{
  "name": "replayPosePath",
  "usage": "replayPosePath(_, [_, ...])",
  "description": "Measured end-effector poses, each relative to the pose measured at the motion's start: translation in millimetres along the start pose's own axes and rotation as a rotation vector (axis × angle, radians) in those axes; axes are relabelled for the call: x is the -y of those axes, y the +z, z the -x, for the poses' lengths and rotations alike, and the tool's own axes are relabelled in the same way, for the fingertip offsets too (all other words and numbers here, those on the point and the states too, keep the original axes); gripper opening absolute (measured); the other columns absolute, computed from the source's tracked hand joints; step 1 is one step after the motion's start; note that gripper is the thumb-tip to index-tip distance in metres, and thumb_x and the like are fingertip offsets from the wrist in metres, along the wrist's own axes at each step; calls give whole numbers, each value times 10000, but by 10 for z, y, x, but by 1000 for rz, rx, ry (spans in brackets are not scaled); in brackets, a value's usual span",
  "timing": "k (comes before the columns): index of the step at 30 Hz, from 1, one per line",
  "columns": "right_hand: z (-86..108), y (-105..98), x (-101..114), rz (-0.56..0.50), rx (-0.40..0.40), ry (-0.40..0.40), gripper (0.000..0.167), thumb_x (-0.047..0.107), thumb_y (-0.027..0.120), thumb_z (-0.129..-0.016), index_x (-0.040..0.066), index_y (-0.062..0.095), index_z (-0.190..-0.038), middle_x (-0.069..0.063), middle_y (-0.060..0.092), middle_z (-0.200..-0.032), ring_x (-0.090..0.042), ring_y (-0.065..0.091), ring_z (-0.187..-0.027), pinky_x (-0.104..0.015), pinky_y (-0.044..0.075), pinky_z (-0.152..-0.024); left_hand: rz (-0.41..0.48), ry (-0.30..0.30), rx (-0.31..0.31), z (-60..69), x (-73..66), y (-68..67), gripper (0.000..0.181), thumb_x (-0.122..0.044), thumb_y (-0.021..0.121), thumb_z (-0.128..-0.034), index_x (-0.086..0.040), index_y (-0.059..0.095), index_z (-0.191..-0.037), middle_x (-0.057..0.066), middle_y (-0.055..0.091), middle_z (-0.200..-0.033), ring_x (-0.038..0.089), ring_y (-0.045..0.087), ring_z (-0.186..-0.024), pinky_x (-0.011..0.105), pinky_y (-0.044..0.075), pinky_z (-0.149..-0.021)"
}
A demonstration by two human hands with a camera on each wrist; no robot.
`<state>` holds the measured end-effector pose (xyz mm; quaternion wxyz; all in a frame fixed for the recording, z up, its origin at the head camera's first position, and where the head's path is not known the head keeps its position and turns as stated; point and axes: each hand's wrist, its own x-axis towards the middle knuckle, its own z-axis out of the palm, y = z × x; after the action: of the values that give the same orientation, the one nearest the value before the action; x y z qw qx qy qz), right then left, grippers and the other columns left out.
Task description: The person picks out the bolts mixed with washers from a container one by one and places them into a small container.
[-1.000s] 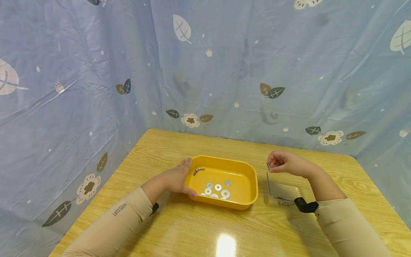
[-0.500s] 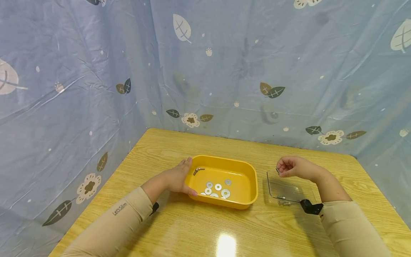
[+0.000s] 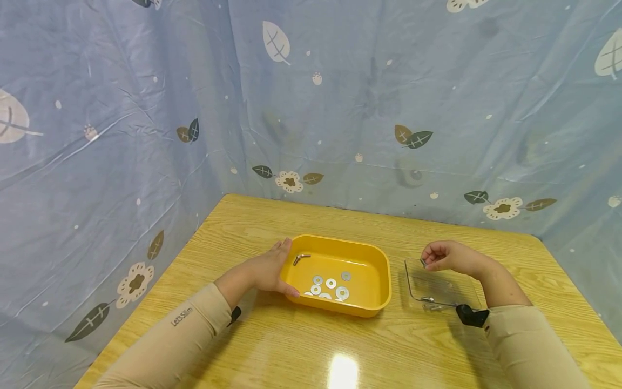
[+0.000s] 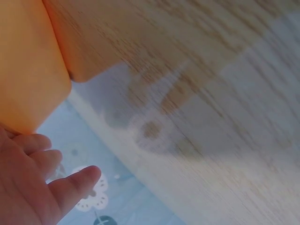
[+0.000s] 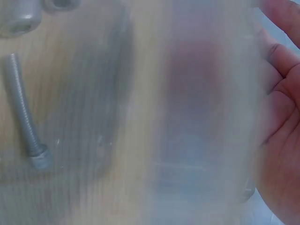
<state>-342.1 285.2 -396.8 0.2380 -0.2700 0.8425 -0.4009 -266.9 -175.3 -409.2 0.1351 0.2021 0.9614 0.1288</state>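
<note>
My left hand (image 3: 264, 270) rests against the left end of a yellow plastic tray (image 3: 366, 278), thumb over the front rim and fingers along the side. In the left wrist view, several fingers (image 4: 75, 185) lie loosely extended beside the tray's wall. My right hand (image 3: 454, 259) pinches a small grey metal piece (image 3: 424, 263) between thumb and fingertips, above the clear box (image 3: 411, 292); its exact kind is too small to tell. Bolts (image 3: 427, 299) lie at the box's near side. A threaded bolt (image 5: 26, 110) shows through blurred clear plastic in the right wrist view.
Inside the yellow tray are several flat washers (image 3: 342, 293) and, in its far left corner, small bolts (image 3: 300, 259). Both containers stand on a wood-grain table (image 3: 389, 351). A blue patterned curtain (image 3: 335, 108) hangs along the back and left.
My right hand has moved right and slightly toward me, from the clear box's left edge to over the box, still pinching the metal piece. The left hand and yellow tray stay in place.
</note>
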Motion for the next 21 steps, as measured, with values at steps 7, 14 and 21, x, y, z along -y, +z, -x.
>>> replayPosePath(7, [-5,0,9,-6,9,-5,311,127,629,-859,-104,529,-1044,-115,570,-899,-154,541,-764,-371,480,-705,-2,3,4,2,-13,-21,1322,-746,617,-591,6,-46,-1451,174,-18,-1519,317,28,-1389,427,202,-1086])
replayPosePath(14, [14,-24,27,4,9,15,336,143,603,-882,-110,526,-1090,-210,579,-954,-291,572,-854,-406,481,-771,-6,0,0,14,-30,-20,1319,-749,617,-588,9,-29,-1453,171,-7,-1519,316,35,-1390,426,194,-1089])
replayPosePath(21, [4,-49,108,23,-2,9,332,168,610,-879,-83,539,-1085,-180,587,-976,-215,582,-875,-362,487,-789,-10,0,1,14,-32,-21,1325,-757,608,-580,14,-24,-1452,175,-2,-1519,317,34,-1389,423,190,-1090])
